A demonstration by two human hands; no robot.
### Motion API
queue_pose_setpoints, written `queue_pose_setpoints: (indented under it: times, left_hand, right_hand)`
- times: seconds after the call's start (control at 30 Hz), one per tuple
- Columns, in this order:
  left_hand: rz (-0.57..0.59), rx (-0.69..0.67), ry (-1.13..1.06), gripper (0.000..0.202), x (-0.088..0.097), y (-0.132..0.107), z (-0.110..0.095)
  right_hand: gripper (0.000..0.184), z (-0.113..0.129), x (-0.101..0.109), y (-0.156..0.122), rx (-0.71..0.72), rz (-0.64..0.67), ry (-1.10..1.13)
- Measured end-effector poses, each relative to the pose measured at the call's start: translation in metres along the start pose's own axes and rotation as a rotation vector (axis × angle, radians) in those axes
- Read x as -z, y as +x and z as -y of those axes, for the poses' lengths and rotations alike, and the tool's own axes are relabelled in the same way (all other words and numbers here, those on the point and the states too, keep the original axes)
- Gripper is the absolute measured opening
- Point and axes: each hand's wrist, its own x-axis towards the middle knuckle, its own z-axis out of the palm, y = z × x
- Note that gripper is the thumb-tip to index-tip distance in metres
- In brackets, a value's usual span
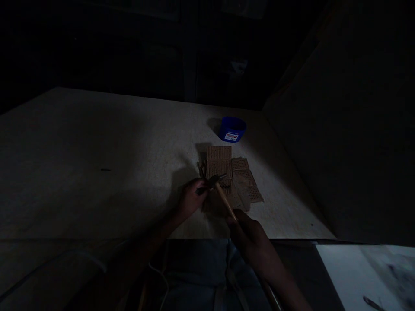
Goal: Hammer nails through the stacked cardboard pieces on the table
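Observation:
My right hand (244, 231) is closed around the wooden handle of a hammer (225, 201). The hammer's dark head lies over brown corrugated pieces (219, 157) that look like cardboard. My left hand (192, 199) is closed right beside the hammer head, at the left edge of these pieces. What its fingers hold is too dark to make out. Some thin dark bits (202, 167) stick out just above it. Toward the right, more brown pieces with a grid of small holes (248, 176) lie partly overlapped.
A blue plastic tub (232, 129) with a white label stands behind the brown pieces. One small dark stick-like thing (105, 169) lies on the pale tabletop (139, 142) to the left. A dark upright panel (343, 142) borders the right side. The scene is very dim.

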Motion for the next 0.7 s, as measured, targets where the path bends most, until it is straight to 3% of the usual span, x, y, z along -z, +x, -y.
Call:
queue_pose_setpoints:
  times: [0.2,0.4,0.7]
  left_hand:
    - [-0.001,-0.086,0.049,0.017,0.0,0.0,-0.002]
    - [0.016,-0.203,0.126,0.021,0.001,0.0,-0.006]
    - [0.002,-0.301,0.22,0.023,0.001,0.0,-0.002]
  right_hand:
    - [0.041,-0.005,-0.002,-0.015,-0.007,-0.202,0.26]
    - [0.044,-0.015,-0.019,-0.004,-0.116,-0.326,0.628]
    - [0.044,-0.029,-0.033,0.001,-0.072,-0.44,0.796]
